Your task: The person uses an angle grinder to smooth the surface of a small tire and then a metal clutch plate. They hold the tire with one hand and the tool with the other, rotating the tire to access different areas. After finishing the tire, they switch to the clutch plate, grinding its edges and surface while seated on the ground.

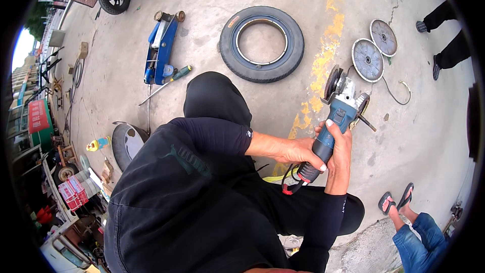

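A blue and black angle grinder (pixel 341 113) is held over the concrete in front of me, its metal head pointing away. My left hand (pixel 302 151) is closed around the rear end of its body, near the cord. My right hand (pixel 342 147) wraps the middle of the body, with the thumb lying on top. An abrasive disc (pixel 331 84) shows at the head's left side. To the right of the head is another round, dark part that I cannot make out, with a thin rod beside it. The grinder is apart from the round metal plates beyond it.
Ahead lies a tyre (pixel 227 53), with a blue floor jack (pixel 162 45) and a green-handled screwdriver (pixel 181 73) to its left. Two round metal plates (pixel 368 60) lie at right. People stand at right: dark trousers (pixel 452 45) and jeans with flip-flops (pixel 388 203). Clutter lines the left side.
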Action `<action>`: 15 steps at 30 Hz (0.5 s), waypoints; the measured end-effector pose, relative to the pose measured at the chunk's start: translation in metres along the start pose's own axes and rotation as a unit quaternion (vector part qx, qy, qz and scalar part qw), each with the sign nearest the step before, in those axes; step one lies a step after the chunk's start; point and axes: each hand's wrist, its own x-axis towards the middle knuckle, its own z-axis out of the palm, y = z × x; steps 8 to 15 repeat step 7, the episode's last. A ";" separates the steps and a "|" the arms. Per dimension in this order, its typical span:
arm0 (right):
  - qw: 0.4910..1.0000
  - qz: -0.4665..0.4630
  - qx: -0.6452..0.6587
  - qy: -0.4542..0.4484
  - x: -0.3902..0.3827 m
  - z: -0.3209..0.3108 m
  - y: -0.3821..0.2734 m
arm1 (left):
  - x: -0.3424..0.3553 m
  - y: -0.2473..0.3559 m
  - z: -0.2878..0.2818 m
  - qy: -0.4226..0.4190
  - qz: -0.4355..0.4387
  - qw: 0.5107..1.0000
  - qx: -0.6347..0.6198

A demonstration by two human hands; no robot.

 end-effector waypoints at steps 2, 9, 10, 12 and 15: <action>0.999 0.033 -0.017 -0.020 0.015 0.012 0.010 | -0.009 -0.003 -0.009 0.074 -0.027 0.997 -0.014; 0.930 0.049 -0.357 -0.079 0.060 0.002 0.040 | -0.010 -0.009 -0.058 0.237 -0.059 0.970 0.009; 0.930 0.049 -0.357 -0.079 0.060 0.002 0.040 | -0.010 -0.009 -0.058 0.237 -0.059 0.970 0.009; 0.930 0.049 -0.357 -0.079 0.060 0.002 0.040 | -0.010 -0.009 -0.058 0.237 -0.059 0.970 0.009; 0.930 0.049 -0.357 -0.079 0.060 0.002 0.040 | -0.010 -0.009 -0.058 0.237 -0.059 0.970 0.009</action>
